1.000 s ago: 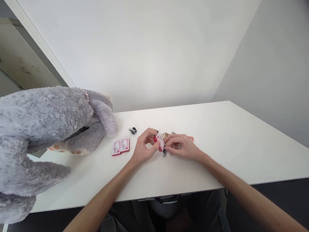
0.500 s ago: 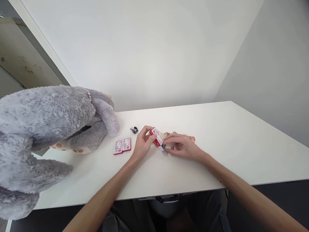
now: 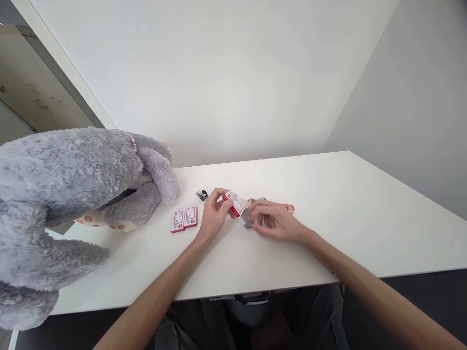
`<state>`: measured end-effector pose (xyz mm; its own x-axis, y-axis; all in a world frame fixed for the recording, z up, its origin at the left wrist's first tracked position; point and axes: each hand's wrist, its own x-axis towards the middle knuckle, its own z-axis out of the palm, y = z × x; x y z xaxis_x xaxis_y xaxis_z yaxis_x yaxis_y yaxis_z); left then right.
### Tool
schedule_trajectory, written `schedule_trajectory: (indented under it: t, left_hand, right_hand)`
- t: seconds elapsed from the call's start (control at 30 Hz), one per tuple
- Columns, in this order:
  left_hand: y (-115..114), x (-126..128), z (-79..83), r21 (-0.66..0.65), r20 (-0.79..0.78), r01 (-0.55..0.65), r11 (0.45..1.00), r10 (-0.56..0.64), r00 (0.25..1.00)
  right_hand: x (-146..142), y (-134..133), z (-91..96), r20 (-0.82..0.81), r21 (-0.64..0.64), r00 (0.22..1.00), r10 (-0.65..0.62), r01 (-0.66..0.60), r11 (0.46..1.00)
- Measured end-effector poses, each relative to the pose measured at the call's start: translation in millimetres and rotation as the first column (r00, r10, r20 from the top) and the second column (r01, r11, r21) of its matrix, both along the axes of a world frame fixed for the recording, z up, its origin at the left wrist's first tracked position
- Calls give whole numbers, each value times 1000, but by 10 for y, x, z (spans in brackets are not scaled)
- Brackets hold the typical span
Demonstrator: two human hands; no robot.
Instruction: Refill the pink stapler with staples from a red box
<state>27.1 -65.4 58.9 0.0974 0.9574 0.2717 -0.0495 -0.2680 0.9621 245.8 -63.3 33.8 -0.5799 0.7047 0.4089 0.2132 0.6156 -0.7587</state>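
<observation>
Grips a small red and white box (image 3: 233,205) in the left hand (image 3: 212,217), thumb on the near face and fingertips curled over the far one, closed firmly around it. Holds it tilted, lower end toward the right, just over the middle of the white table (image 3: 328,233); cannot tell whether that end touches the top. Pinches with the right hand (image 3: 274,222) a grey piece (image 3: 247,223) sticking out of the box's lower end, thumb and forefinger shut on it, the other fingers curled loosely under the palm. Cannot make out whether the grey piece is a tray or the contents themselves, being too small and half covered by fingertips. Hides behind the right hand most of a tan thing (image 3: 251,201) and a pink thing (image 3: 289,208) lying on the table, with only their edges peeking out, too little to name. Leaves, just left of the left hand, two matching boxes (image 3: 184,218) lying flat side by side and touching, print too small to read. Shows beyond them, near the left fingertips, a small black clip (image 3: 202,195), shape hard to make out. Further left, sprawls a big grey plush toy (image 3: 73,170) over the table's edge, cut off by the left border, its face out of view. Cuts both forearms at the bottom edge.
</observation>
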Motion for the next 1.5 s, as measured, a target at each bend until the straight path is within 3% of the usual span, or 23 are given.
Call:
schedule_trajectory:
  t: [0.23,0.37,0.47,0.63,0.8,1.0,1.37,1.5]
  left_hand:
    - [38,-11,-49,28,-25,-126,992,126,992]
    - [66,-17,-56,1,-14,-272,962,272,962]
    - [85,-23,-51,-42,31,-290,956,291,956]
    - [85,-15,-45,-76,85,-222,972,228,970]
    - [43,8,-25,-67,97,-74,995,80,992]
    - [24,22,-12,-63,137,16,998,-7,990]
    - [6,56,-51,14,79,234,972,-234,969]
    - [1,66,-60,17,68,257,966,-258,964]
  right_hand:
    - [4,18,-13,-20,-30,1000,-24,24,999]
    - [0,16,-23,-21,-25,999,-44,43,999]
    - [-6,4,-22,-2,-28,999,-36,36,999]
    - [-3,-19,34,58,-70,996,-66,70,995]
    - [2,-26,87,39,-191,996,-80,86,978]
    - [7,-1,29,-89,-295,988,-127,96,951]
    - [30,28,1,-106,-343,985,-138,94,935]
    - [27,29,-2,-103,-345,984,-143,99,933]
